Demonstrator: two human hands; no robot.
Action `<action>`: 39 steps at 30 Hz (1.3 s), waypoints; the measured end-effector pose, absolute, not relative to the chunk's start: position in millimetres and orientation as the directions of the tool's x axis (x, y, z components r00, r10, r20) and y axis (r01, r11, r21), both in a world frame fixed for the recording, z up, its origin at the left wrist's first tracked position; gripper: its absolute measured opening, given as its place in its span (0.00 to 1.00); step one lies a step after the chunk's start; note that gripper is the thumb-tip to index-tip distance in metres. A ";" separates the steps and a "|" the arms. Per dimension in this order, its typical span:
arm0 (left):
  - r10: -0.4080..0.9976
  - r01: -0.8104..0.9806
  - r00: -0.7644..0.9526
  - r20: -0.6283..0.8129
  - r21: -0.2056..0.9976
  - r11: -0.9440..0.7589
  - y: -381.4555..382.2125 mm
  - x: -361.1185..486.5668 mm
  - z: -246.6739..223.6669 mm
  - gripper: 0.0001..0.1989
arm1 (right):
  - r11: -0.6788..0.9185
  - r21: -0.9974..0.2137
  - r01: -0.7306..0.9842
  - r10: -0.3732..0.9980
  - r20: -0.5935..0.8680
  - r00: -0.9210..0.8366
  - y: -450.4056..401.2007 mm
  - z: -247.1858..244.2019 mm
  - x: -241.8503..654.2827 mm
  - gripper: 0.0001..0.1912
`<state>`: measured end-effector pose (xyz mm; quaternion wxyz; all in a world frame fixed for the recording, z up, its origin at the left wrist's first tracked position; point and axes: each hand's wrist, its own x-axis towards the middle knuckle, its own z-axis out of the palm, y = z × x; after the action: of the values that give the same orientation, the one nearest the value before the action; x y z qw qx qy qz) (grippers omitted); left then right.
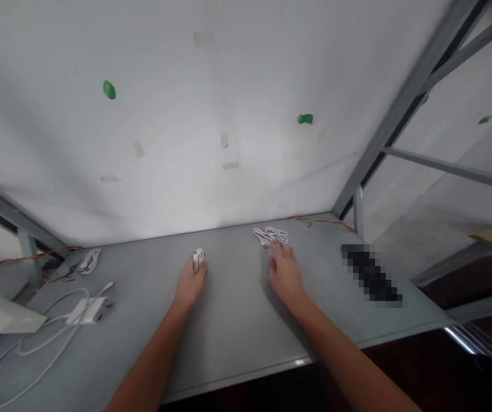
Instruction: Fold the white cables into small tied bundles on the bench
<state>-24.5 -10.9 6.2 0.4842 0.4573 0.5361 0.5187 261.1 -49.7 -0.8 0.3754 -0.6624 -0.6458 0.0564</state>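
A small bundle of white cable (pixel 198 258) sticks up from my left hand (pixel 191 283), whose fingers are closed around its lower part. Beyond my right hand (pixel 286 272), a coiled white cable (pixel 270 236) lies flat near the back edge of the grey shelf (pixel 232 320). The fingers of my right hand are apart and reach to the near side of this coil. Whether the fingertips touch it I cannot tell. Nothing shows in that hand.
On the left, a white charger plug (pixel 87 311) with a long looped cord lies beside a white box (pixel 3 313). Another coiled white cable (pixel 90 261) rests farther back. A blurred-out dark object (pixel 370 272) lies at the right, near a metal post (pixel 400 120).
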 end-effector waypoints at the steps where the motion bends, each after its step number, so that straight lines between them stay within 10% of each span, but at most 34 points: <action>1: 0.997 0.042 -0.080 -0.016 0.999 0.019 -12.6 -22.0 8.5 0.11 | 0.175 -0.609 0.773 0.909 0.402 0.111 -44.0 8.7 247.7 0.24; 6: 0.984 0.164 0.148 0.096 0.979 -0.121 -22.9 -2.7 12.7 0.11 | 0.074 -0.971 0.226 0.961 0.009 -0.276 -7.4 25.8 182.8 0.23; 12: 0.984 -0.174 0.163 -0.067 0.980 0.095 -20.7 9.0 7.6 0.26 | -0.152 -0.954 -0.258 0.951 -0.070 -0.302 -1.7 5.1 165.8 0.31; 18: 0.970 -0.460 0.172 -0.173 0.856 0.235 -14.8 2.8 6.9 0.20 | -0.128 -0.968 -0.215 0.949 -0.057 -0.310 -10.1 10.9 164.0 0.28; 30: 0.997 -0.119 0.078 -0.008 0.993 0.017 -16.1 3.1 4.4 0.23 | 0.006 -1.000 0.013 0.999 0.005 -0.047 -5.5 -0.8 165.0 0.16; 39: 0.961 -0.309 0.123 -0.248 0.911 0.275 -18.0 0.4 5.8 0.26 | -0.131 -0.943 -0.305 0.975 -0.068 -0.209 -8.2 10.1 164.0 0.14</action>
<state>0.4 -18.0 5.8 0.6575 0.3599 0.4531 0.4827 164.0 -8.2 10.1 0.4962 -0.3861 -0.4340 0.6453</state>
